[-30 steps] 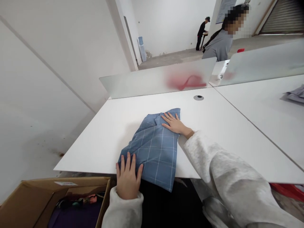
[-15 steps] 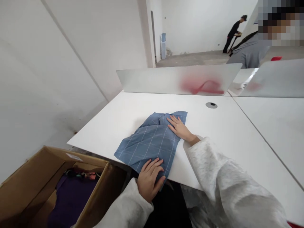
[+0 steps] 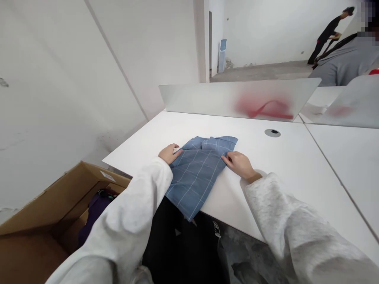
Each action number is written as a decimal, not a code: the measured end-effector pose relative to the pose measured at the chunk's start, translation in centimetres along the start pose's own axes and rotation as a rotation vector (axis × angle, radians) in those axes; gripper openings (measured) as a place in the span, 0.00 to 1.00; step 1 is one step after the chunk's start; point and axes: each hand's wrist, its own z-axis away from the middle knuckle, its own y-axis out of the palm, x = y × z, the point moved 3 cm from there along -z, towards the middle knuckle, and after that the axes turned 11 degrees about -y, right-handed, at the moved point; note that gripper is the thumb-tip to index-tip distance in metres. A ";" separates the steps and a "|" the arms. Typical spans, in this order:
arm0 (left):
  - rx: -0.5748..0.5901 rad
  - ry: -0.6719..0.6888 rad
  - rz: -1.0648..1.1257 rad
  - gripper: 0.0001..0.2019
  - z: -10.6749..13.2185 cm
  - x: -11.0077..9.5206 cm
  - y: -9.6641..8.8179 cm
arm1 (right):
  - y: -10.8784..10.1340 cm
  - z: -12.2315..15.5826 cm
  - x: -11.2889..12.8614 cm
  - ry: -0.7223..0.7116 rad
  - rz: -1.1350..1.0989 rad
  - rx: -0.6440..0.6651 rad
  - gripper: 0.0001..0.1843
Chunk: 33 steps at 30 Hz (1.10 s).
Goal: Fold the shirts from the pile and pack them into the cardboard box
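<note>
A blue checked cloth (image 3: 198, 169) lies folded on the white table (image 3: 142, 146), its near corner hanging over the front edge. Some creased layers are bunched at its far end; I cannot tell what kind of garment it is. My left hand (image 3: 170, 153) is at the cloth's left edge, thumb on top and fingers curled at the side. On the opposite edge, my right hand (image 3: 239, 163) pinches the fabric between thumb and curled fingers. Both hands are roughly level with each other.
An open cardboard box (image 3: 68, 189) with dark purple fabric (image 3: 96, 207) inside stands to the left, below table height. A frosted divider (image 3: 207, 96) runs along the table's back. Beyond it are a person in grey (image 3: 346, 63) and a person in black (image 3: 327, 33).
My left hand has moved from the cloth's near end up to its left edge. My right hand has gone from lying flat to pinching the right edge. The view has shifted left.
</note>
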 end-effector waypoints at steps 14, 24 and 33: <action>0.003 -0.033 0.108 0.17 1.3 -1.0 5.6 | -0.1 1.4 1.3 -0.047 -0.012 0.074 0.30; 0.140 -0.077 1.055 0.17 6.5 -0.5 2.0 | -2.9 3.6 6.6 0.091 -0.440 0.178 0.22; 0.024 0.188 0.849 0.15 16.3 2.9 -10.7 | -0.5 -0.4 16.1 0.187 -1.236 0.061 0.32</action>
